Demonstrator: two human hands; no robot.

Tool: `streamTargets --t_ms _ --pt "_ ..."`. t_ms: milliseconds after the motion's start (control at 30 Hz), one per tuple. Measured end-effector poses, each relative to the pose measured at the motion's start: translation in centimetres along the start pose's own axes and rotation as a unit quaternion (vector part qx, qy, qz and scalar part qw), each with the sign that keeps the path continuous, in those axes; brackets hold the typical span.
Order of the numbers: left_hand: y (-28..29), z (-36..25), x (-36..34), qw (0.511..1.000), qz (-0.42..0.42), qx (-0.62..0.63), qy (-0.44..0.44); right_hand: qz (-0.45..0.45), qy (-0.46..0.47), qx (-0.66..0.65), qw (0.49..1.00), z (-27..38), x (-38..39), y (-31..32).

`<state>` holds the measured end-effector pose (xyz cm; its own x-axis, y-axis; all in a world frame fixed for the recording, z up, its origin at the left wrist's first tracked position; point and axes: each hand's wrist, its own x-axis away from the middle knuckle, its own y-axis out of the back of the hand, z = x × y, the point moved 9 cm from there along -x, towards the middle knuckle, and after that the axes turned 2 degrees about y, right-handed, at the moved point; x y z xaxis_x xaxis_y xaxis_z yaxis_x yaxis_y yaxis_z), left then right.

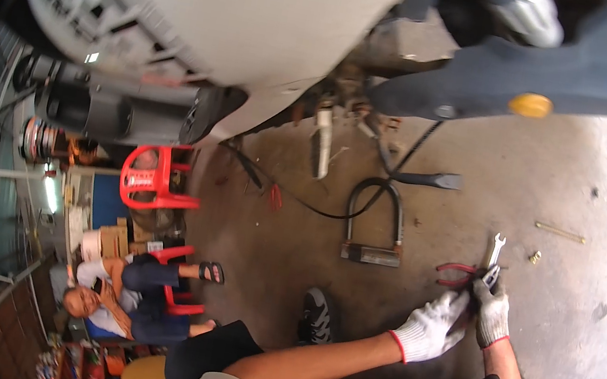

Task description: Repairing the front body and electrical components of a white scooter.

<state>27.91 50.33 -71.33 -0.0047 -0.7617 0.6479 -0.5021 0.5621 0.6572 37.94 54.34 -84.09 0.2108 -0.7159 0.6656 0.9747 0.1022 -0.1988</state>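
Both my hands wear white knit gloves with red cuffs and meet low over the floor at the right. The fingers of my left hand [431, 329] are bent together against a small dark thing between the hands, too unclear to name. My right hand [491, 317] curls around the other side of it, its fingertips by the jaws of red-handled pliers [456, 276]. Whether it grips the pliers, I cannot tell. A silver open-ended spanner [496, 250] lies just beyond the pliers' jaws. Farther right are a long thin bolt [560, 232] and a small brass-coloured piece [534, 258].
A vehicle's large white panel [229, 8] and grey-blue part with an orange reflector [490, 80] loom ahead. A U-shaped lock [371, 255] and black cable [316, 210] lie on the floor. At left, a person [133, 297] sits near a red plastic chair [148, 180].
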Motion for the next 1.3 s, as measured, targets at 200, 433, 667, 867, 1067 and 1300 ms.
streamTargets --t_ms 200,433,667,867,1067,1300 --pt "6.4 7.0 5.7 0.977 0.055 -0.142 -0.152 0.113 0.067 0.51 0.85 5.2 2.3 -3.7" --pt "20.8 25.5 13.5 0.967 0.037 -0.238 0.08 0.309 0.144 0.714 0.612 9.1 6.6 -9.6" --pt "27.8 36.5 17.9 0.975 -0.092 -0.154 0.131 0.422 0.132 0.726 0.527 14.8 3.3 -18.0" --pt "28.9 37.5 13.7 0.987 -0.107 -0.12 0.008 0.173 -0.084 0.444 0.875 16.4 -2.5 -23.0" --pt "27.4 36.6 7.7 0.954 -0.157 -0.236 -0.096 0.08 -0.009 -0.013 0.997 13.0 -2.1 -29.0" --pt "25.9 32.2 7.2 0.94 -0.07 -0.308 -0.133 -0.003 0.096 0.031 0.995 16.7 0.9 -30.2"
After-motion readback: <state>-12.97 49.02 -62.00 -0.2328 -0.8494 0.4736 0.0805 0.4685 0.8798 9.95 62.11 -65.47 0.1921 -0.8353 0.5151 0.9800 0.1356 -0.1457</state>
